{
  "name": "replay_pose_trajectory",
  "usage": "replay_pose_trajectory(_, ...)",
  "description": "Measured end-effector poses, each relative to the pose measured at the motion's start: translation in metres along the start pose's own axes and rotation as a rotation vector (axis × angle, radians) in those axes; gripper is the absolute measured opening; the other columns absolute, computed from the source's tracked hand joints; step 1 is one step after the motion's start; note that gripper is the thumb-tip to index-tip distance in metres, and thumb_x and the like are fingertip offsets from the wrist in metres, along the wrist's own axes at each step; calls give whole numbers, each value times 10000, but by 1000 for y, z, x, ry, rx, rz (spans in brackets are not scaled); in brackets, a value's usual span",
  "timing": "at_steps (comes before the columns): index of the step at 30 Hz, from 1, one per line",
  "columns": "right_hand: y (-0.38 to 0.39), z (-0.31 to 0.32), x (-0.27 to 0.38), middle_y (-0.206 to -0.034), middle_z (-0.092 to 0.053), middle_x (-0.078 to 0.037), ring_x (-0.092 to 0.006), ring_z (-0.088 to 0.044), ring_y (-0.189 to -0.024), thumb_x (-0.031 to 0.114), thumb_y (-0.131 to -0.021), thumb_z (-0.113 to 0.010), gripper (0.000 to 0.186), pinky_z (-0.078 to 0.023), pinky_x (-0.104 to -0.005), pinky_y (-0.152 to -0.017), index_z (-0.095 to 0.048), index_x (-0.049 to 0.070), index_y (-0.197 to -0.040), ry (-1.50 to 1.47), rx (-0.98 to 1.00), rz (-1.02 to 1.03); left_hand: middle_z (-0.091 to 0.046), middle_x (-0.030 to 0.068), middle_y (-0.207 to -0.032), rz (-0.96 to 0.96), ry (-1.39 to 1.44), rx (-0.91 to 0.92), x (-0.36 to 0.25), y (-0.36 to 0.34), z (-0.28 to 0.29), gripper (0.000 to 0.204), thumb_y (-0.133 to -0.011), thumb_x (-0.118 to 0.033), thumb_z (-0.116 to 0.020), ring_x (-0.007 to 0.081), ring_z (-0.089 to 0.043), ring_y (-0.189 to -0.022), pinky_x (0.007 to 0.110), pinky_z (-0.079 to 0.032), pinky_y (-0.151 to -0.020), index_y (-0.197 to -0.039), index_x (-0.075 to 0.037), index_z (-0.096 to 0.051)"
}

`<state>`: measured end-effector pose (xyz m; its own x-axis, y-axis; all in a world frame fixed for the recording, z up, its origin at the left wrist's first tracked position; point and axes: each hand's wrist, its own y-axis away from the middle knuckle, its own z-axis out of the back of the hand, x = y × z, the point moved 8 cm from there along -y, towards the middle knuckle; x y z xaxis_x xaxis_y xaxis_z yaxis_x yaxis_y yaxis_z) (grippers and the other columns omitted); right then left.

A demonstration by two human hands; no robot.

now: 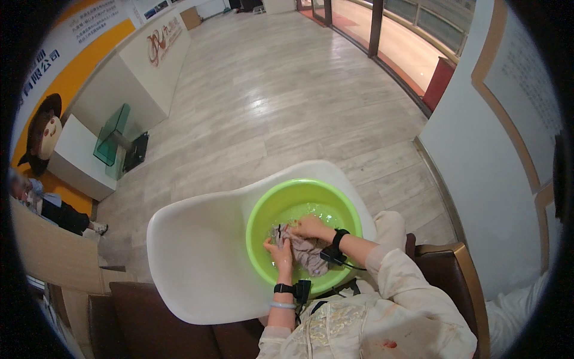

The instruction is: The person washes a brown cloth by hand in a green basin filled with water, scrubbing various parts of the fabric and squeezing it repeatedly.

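Note:
A wet, greyish-pink piece of cloth (312, 256) lies bunched in a bright green plastic basin (256, 228) holding some water. My left hand (281, 253) grips the cloth's left end with curled fingers. Closed on the upper part of the same cloth, my right hand (311, 227) is just beyond and to the right of the left. The fingertips of both hands are close together, and a darker patch of the fabric shows between them. The rest of the cloth hangs toward the basin's near right side, under my right wrist.
The basin stands on the right part of a white moulded plastic chair (197, 257). Brown seats are close by, one with a wooden armrest (469, 281). A person (57, 206) is at the far left, near a white counter (143, 72). Glass doors (375, 30) line the far right.

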<state>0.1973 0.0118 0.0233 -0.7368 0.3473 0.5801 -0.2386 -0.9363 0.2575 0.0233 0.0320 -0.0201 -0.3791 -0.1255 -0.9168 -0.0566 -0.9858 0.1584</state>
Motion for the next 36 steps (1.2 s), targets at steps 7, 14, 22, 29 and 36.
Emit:
replay_pose_trajectory(7, -18, -16, -23, -703, -620, -233, -356, -609, -630, 294, -722, -650, 335, -482, -411, -588, -638, -39, -760, -192, -180, -5, -420, 191, -1091, -95, 64, -18, -1, -2, 0, 491, -711, -44, -606, 303, -444, -1009, 351, -341, -918, -1125, 8, -346)
replay_pose_trajectory(14, -7, -43, -7, -655, -596, -103, -202, -514, -616, 267, -647, -697, 239, -416, -339, -588, -650, 38, -696, -590, 439, -25, -439, 136, -1095, -78, 166, 130, -36, 9, -2, 403, -713, 13, -523, 264, -448, -1037, 332, -347, -907, -1093, -37, -399)
replay_pose_trajectory(22, -2, 44, -33, -781, -573, -162, -352, -585, -708, 189, -640, -631, 216, -469, -440, -637, -582, 29, -775, -13, -733, -129, -547, 167, -985, -7, -243, 76, -11, 7, -4, 408, -744, -184, -624, 308, -546, -898, 383, -426, -796, -1064, -8, -443)
replay_pose_trajectory(29, -5, 29, -3, -842, -589, -196, -386, -589, -808, 135, -726, -589, 218, -487, -477, -674, -546, 26, -910, 127, -235, -3, -604, 219, -877, 51, -182, 148, -9, 6, -6, 341, -812, -275, -600, 357, -581, -813, 403, -440, -736, -947, 26, -515)
replay_pose_trajectory(36, 6, 17, 16, -935, -540, -245, -415, -555, -864, 85, -736, -565, 269, -477, -478, -682, -534, 25, -997, 35, -138, 97, -575, 150, -961, 115, 274, 146, 2, 3, -10, 318, -881, -232, -535, 232, -537, -848, 350, -428, -765, -1054, 28, -476)
